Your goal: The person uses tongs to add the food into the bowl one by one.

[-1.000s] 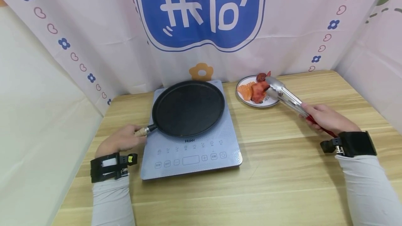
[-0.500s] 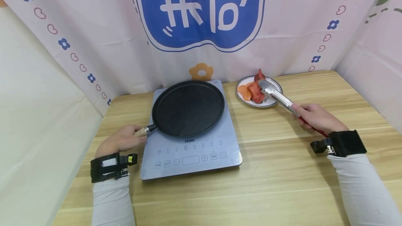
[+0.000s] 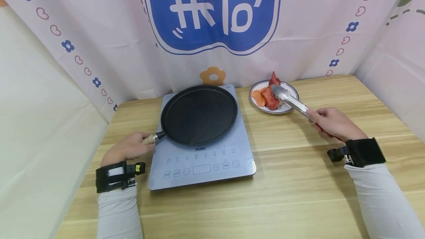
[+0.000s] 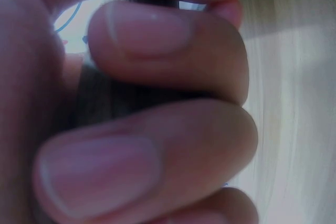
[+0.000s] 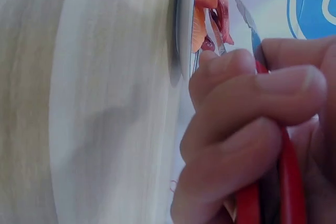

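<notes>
Left hand, at the pan's 8 o'clock, had its grip closed round the wooden handle. Black pan sat on the induction cooker. Right hand, at the plate's 4 o'clock, had its grip clamped on red-handled metal tongs, tong ends apart at the food; contact couldn't be told. Plate lay on the table between the pan's 2 and 3 o'clock: orange slice at 9, red meat near centre, red pointed piece at 12.
</notes>
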Demonstrator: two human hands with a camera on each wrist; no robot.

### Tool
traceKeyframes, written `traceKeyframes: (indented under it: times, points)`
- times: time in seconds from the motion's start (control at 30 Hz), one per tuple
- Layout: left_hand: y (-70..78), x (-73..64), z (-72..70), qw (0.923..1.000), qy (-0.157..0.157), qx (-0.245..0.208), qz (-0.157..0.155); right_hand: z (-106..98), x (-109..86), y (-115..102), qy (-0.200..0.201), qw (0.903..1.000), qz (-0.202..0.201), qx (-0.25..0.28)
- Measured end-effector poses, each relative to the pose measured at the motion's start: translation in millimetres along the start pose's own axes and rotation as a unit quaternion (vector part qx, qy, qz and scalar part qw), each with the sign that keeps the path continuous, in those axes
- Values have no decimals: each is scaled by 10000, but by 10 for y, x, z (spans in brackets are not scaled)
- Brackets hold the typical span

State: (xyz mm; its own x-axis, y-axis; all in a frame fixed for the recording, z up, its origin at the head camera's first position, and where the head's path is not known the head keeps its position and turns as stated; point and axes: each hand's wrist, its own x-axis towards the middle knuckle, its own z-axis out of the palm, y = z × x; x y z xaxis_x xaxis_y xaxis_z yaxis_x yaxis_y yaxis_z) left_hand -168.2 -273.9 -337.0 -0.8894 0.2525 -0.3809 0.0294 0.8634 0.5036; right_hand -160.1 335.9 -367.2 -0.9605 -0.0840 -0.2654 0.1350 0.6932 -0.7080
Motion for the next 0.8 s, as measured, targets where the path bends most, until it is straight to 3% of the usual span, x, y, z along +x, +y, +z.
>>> traceKeyframes:
  times: [0.33,0.57,0.8]
  points:
    - [-2,1,4,10000,8,-29,-6,25,-18,-86,261,9959,-143,-849]
    - [0,-16,7,9999,-46,-140,-56,124,-86,-281,892,9743,-385,-2032]
    - [5,-9,12,9998,-58,-169,-86,257,-134,-405,980,9602,-168,-2609]
